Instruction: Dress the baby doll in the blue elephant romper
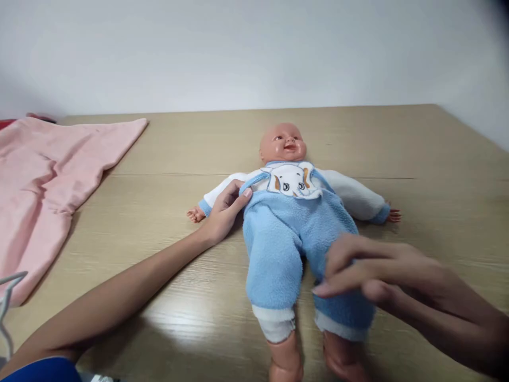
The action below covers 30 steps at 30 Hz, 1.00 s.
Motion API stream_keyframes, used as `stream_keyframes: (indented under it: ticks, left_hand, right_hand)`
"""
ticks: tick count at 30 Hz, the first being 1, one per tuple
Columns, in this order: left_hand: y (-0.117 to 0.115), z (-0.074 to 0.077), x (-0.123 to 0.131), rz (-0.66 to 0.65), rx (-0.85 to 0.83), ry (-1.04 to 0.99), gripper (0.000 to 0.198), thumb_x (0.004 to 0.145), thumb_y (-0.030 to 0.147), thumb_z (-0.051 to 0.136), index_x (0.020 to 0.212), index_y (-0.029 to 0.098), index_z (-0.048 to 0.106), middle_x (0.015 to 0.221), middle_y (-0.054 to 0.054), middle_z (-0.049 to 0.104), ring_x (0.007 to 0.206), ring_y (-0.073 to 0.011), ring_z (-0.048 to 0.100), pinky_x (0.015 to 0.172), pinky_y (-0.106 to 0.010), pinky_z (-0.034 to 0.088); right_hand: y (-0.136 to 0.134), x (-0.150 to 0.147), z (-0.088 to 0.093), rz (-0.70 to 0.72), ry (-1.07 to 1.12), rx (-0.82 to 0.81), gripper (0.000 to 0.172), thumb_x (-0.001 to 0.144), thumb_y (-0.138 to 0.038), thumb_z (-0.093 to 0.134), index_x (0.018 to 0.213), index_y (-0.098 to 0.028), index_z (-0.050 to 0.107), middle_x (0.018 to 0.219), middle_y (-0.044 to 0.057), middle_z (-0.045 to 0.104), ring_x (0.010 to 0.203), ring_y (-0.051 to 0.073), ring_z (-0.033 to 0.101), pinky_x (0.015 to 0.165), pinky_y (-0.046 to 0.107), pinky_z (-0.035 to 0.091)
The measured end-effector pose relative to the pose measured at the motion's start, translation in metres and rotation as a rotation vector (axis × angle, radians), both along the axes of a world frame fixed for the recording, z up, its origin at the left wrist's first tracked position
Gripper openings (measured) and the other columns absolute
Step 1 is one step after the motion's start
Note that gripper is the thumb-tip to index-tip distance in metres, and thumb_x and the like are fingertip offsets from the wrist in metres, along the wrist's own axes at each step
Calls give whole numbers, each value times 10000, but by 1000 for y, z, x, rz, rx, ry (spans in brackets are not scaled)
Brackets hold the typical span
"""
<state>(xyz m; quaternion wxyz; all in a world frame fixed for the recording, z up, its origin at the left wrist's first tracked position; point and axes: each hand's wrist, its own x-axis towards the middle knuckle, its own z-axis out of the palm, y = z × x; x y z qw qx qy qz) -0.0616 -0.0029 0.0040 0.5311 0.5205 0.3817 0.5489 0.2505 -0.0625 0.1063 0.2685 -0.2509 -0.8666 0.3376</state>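
A baby doll [283, 142] lies on its back on the wooden table [417, 154], head toward the wall. It wears a blue fleece romper [278, 239] with white sleeves and an elephant patch on the chest. My left hand [225, 211] grips the doll's upper arm and the romper's edge at the shoulder, fingers curled round it. My right hand [369, 270] rests on the romper leg nearer to me on the right, fingers stretched together and the thumb underneath, pinching the fleece. The doll's bare feet stick out at the bottom edge.
A pink fleece cloth [43, 180] is spread over the table's left side. A white wire hanger [6, 302] shows at the lower left edge. A plain white wall stands behind the table.
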Motion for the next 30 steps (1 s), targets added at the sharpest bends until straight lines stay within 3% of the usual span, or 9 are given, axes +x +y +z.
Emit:
stream_keyframes:
  ticks: [2,6,9,13,18,21,23,26,30]
  left_hand:
    - [0,-1,2,41,14,-38,367,1016,557,826,967,222,682,926,8,594,867,-180,507,835,-286,429]
    - [1,-7,4,87,24,-131,310,1076,497,759,950,226,676,904,12,592,853,-169,507,823,-275,425]
    - [-1,-9,6,94,25,-198,304,1086,473,744,937,224,657,888,16,577,851,-165,512,830,-274,429]
    - [-5,-9,11,102,30,-244,330,1073,488,760,921,226,630,857,26,553,819,-162,490,805,-275,418]
    - [-11,-6,13,146,47,-210,344,1031,497,827,911,216,668,857,20,571,822,-168,470,790,-281,394]
    - [-13,-5,11,152,61,-132,354,1043,531,806,930,221,678,871,15,593,840,-174,490,808,-291,403]
    - [-14,-5,11,159,74,-93,346,1068,548,766,962,233,672,884,17,607,849,-173,513,817,-291,417]
    - [-16,-4,10,212,148,-32,273,1111,496,718,1006,246,686,924,7,637,899,-176,557,840,-291,444]
    - [-20,-5,9,187,493,88,98,1150,313,651,1107,255,718,935,-22,678,869,-178,601,800,-310,472]
  right_hand:
    - [18,-17,8,24,31,-33,306,1173,-326,563,1147,-331,868,1018,11,826,933,133,810,802,216,651]
    - [63,-61,5,-31,59,146,271,1152,-265,620,1003,-224,843,934,5,844,900,154,772,873,291,571]
    - [101,-93,-3,-64,32,275,230,1129,-204,609,1065,-180,828,1066,57,875,1013,203,794,972,338,562]
    - [149,-128,-5,-55,-165,240,281,1113,-183,585,1310,-134,779,1360,144,825,1301,274,747,1159,422,526]
    - [195,-169,-6,236,-610,99,399,1015,-130,690,1407,-171,752,1503,142,760,1372,289,718,1146,379,540]
    - [209,-193,-9,475,-721,101,553,954,-42,692,1473,-231,711,1559,94,734,1399,261,700,1124,348,531]
    - [212,-204,-9,545,-789,154,512,960,-71,693,1442,-241,719,1477,91,775,1320,276,728,1041,363,543]
    - [211,-206,-6,536,-807,258,321,994,-183,683,1309,-190,743,1276,127,811,1121,307,751,872,385,528]
    - [211,-185,-7,460,-469,203,330,910,-103,635,1231,-169,674,1167,100,758,1028,255,692,866,356,510]
